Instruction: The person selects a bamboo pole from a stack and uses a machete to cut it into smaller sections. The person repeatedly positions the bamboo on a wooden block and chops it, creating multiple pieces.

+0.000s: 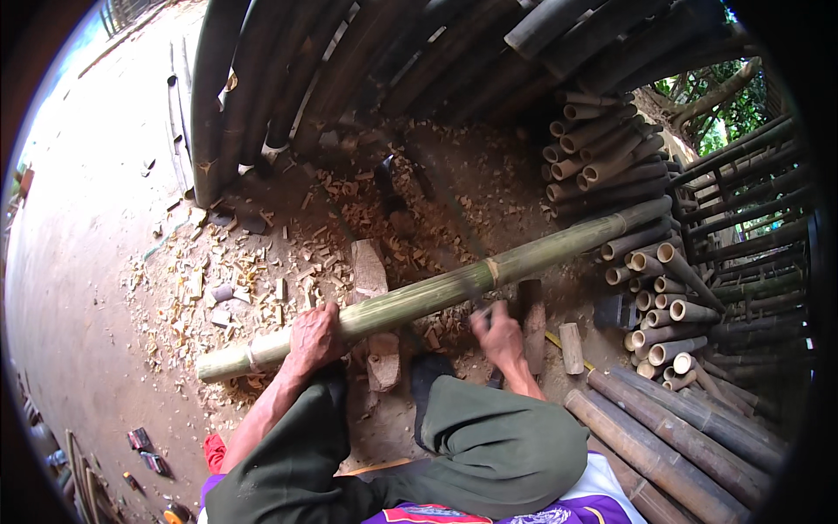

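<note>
View: head camera, looking down at a dirt floor.
Bamboo pole (422,298): slanting across the middle of the frame, from left of centre low down up to the stacks at right; green, with paler streaks lengthwise and ringed joints.
Left hand (316,334): clamped on the bamboo pole near its lower-left end, back of the hand upward.
Right hand (500,334): just below the pole, right of centre; fingers curled round the end of a dark tool (472,288), blurred, its kind impossible to tell.
Wood block (369,267): pale, jutting out above the pole near the centre; more pale wood (384,362) directly below, cannot tell whether one piece.
Short log (533,327): reddish brown, just right of the right hand.
Shavings (327,259): scattered over the floor, left of centre and upper middle.
Cut tubes (659,297): piled at right.
Thick poles (676,437): lying side by side, lower right.
Trousers (497,437): dark green, knees bent, bottom centre.
</note>
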### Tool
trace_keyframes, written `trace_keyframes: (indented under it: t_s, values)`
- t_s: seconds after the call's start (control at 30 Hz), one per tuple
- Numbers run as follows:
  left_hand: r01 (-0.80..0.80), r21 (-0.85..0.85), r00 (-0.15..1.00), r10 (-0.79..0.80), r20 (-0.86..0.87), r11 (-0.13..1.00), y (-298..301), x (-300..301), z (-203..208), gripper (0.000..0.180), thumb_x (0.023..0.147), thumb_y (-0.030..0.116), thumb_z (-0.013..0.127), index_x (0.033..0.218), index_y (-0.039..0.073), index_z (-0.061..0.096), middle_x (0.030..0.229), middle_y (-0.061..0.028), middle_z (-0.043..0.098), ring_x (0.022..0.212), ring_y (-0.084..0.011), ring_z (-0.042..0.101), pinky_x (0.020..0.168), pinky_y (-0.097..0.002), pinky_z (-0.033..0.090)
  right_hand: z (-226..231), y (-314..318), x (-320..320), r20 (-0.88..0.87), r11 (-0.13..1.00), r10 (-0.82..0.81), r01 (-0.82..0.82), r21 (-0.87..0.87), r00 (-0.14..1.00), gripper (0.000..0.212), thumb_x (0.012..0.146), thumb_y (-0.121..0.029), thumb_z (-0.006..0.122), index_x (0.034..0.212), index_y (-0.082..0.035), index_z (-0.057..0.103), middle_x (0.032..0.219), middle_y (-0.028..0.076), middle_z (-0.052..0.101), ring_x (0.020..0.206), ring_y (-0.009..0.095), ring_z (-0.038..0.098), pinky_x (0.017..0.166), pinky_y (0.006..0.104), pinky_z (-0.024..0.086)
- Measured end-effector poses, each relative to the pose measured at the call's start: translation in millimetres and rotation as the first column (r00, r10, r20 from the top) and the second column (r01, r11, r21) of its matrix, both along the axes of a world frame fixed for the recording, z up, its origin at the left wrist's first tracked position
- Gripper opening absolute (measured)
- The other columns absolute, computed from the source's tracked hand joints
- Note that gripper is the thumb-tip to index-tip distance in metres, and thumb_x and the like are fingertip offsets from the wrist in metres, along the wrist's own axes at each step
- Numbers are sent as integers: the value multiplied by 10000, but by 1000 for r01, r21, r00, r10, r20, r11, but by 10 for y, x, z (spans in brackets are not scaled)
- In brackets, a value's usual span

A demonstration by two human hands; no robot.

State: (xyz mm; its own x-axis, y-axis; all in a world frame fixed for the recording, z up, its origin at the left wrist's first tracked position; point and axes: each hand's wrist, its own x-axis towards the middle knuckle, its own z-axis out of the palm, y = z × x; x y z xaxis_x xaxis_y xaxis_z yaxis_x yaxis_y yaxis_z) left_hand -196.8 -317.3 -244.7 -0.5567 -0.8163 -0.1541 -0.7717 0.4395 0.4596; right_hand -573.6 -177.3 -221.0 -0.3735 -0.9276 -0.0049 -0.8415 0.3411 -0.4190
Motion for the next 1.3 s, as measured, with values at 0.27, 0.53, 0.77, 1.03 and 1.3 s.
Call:
trace_keyframes:
  t_s: [0.27,0.53,0.77,1.03,1.3]
  values:
    - [61,210,993,-80,83,976,-149,33,91,686,766,494,877,1100,-36,597,813,-182,706,753,-403,734,738,-503,599,23,-27,51,-10,995,-59,60,83,998,498,1083,-495,558,1178,-6,570,935,313,720,908,565,704,756,625,551]
    - [-52,-452,993,96,75,890,285,-158,-347,547,748,260,835,1172,32,577,1068,-171,641,1030,-358,642,929,-463,500,-176,-44,40,-2,997,-69,69,-22,998,582,1070,-547,544,1190,23,543,893,323,701,864,527,716,769,621,550]
    - [-68,-204,998,69,-3,977,114,-132,-116,312,794,143,729,1041,18,585,996,-201,656,982,-388,661,886,-483,518,50,-76,131,-80,986,165,-162,43,983,487,1058,-484,600,1094,1,567,867,303,716,857,531,718,714,612,553]
    - [-16,-61,999,19,46,998,45,-11,-54,420,791,254,800,1045,4,578,1011,-218,690,993,-400,693,856,-499,554,83,-203,382,134,996,-82,77,44,988,519,1073,-468,587,1109,49,596,892,306,732,876,537,726,737,577,564]
    - [40,101,997,-47,63,994,-120,-29,125,517,755,335,856,1005,-26,584,885,-260,721,877,-436,738,770,-517,592,108,-93,87,-55,965,224,-214,155,973,524,1045,-546,594,1117,-31,532,900,312,729,862,531,723,742,626,553]
